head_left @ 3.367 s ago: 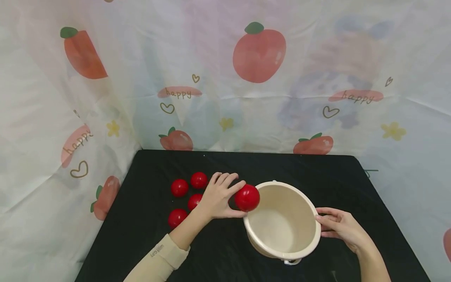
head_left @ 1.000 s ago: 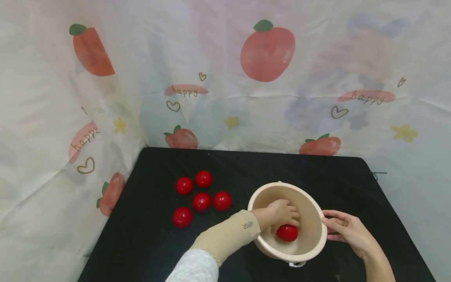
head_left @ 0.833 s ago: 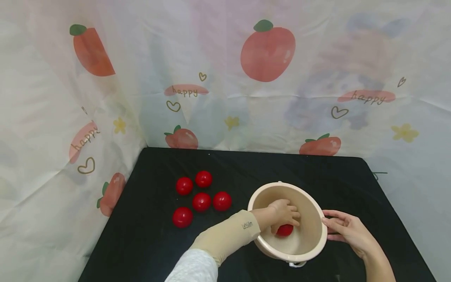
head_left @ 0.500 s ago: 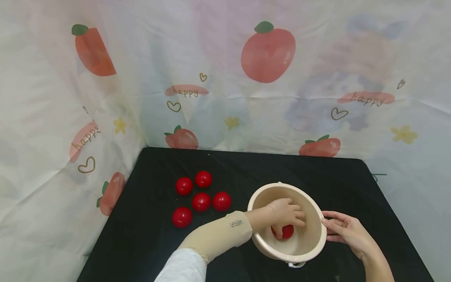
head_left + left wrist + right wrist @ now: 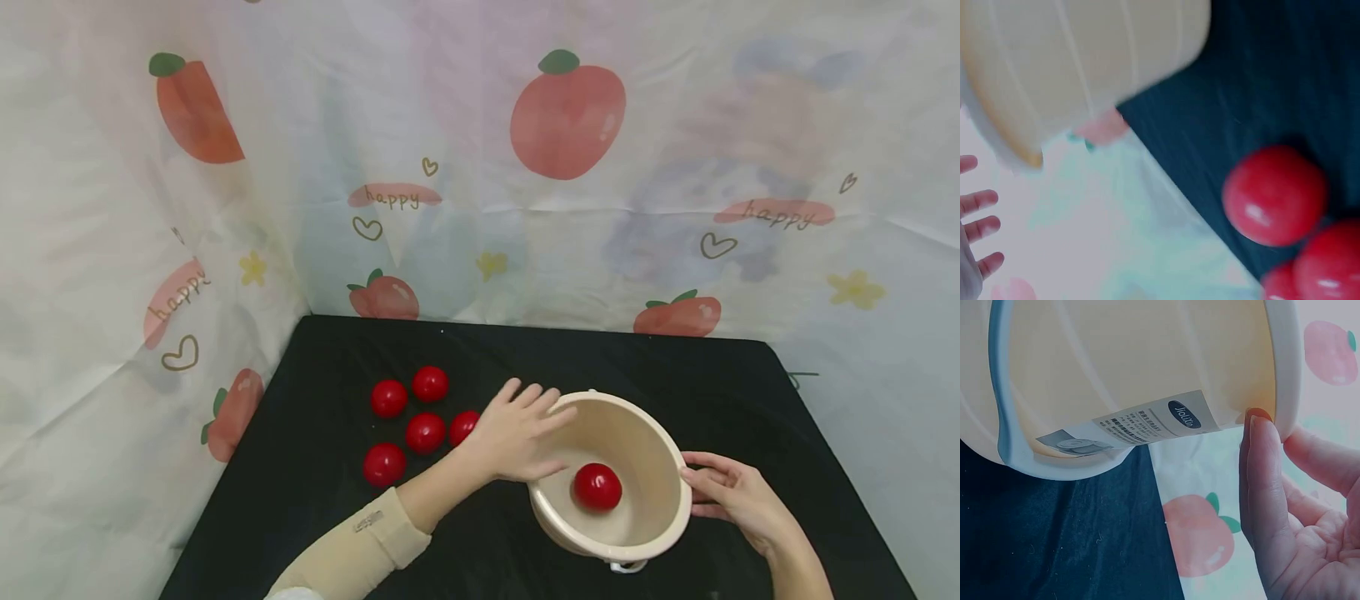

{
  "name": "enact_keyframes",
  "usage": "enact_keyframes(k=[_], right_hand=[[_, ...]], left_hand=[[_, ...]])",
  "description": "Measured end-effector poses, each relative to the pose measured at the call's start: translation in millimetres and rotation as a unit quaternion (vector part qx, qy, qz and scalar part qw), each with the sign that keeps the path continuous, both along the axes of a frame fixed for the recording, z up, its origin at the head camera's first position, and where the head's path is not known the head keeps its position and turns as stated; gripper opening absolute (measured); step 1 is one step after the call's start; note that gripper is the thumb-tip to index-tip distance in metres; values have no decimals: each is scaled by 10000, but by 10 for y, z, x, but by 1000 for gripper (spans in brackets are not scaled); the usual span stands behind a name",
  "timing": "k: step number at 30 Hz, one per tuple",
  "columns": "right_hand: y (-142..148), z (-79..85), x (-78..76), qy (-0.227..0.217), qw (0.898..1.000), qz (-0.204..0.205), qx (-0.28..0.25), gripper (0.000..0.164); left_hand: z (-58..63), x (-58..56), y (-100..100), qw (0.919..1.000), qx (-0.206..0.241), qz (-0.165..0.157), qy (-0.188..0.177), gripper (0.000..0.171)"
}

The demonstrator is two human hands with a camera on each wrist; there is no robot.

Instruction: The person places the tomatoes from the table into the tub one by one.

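A cream plastic bucket (image 5: 652, 433) stands on the black table, with one red ball (image 5: 597, 487) lying on its bottom. My right hand (image 5: 738, 492) pinches the bucket's right rim between thumb and fingers; the right wrist view shows the same grip beside a printed label (image 5: 1147, 425). Over the left rim hangs my left hand (image 5: 517, 433), fingers spread and holding nothing. Left of it, several more red balls (image 5: 425, 433) lie grouped on the table, one partly hidden behind the left hand. The left wrist view catches its fingertips (image 5: 982, 229) near the bucket wall (image 5: 1085, 50).
The black table (image 5: 600, 350) runs back to a pale curtain (image 5: 450, 108) printed with fruit and hearts. A second curtain side (image 5: 75, 292) closes off the left. A white handle (image 5: 628, 567) sticks out at the bucket's front.
My left hand has let go of the ball inside the bucket and moved up and left, out over the rim, with fingers spreading. My right hand keeps its hold on the rim.
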State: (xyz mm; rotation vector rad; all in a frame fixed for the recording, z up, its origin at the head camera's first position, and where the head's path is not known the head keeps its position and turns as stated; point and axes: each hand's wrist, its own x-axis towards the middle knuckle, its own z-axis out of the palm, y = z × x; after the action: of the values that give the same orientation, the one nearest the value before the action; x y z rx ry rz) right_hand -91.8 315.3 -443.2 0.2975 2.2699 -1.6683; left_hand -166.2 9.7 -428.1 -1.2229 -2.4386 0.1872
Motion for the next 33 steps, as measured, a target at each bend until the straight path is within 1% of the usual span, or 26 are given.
enact_keyframes(k=[2,4,7,10,12,15,17,20,25,29,33], right_hand=[[1,1,5,-18,10000,-23,17,59],[2,4,9,-28,10000,-32,26,59],[-3,7,9,-25,10000,-27,24,59],[-10,10,9,-39,10000,-12,7,60],[-13,9,11,-48,10000,-6,-4,60],[-11,6,13,-53,10000,-4,-33,59],[-6,1,13,-35,10000,-14,-41,59],[6,-3,15,-14,10000,-36,-48,58],[18,-8,16,4,10000,-34,-87,57],[14,-11,12,20,10000,2,-98,57],[10,-9,2,70,9999,41,-60,58]], left_hand=[[-28,32,-216,9988,304,377,-89,63],[-98,74,-434,9956,513,774,-149,65],[-273,133,-769,9865,1013,1256,-278,66],[-516,179,-1107,9731,1501,1708,-358,67],[-674,223,-1320,9626,1702,2057,-452,68],[-879,313,-1588,9463,1759,2627,-672,72],[-976,378,-1722,9352,1774,2945,-846,74],[-1086,460,-1858,9221,1784,3264,-1064,78],[-1211,549,-1971,9069,1749,3573,-1389,84],[-1287,578,-2009,8953,1741,3732,-1700,86],[-1372,579,-2038,8854,1777,3876,-1851,86]])
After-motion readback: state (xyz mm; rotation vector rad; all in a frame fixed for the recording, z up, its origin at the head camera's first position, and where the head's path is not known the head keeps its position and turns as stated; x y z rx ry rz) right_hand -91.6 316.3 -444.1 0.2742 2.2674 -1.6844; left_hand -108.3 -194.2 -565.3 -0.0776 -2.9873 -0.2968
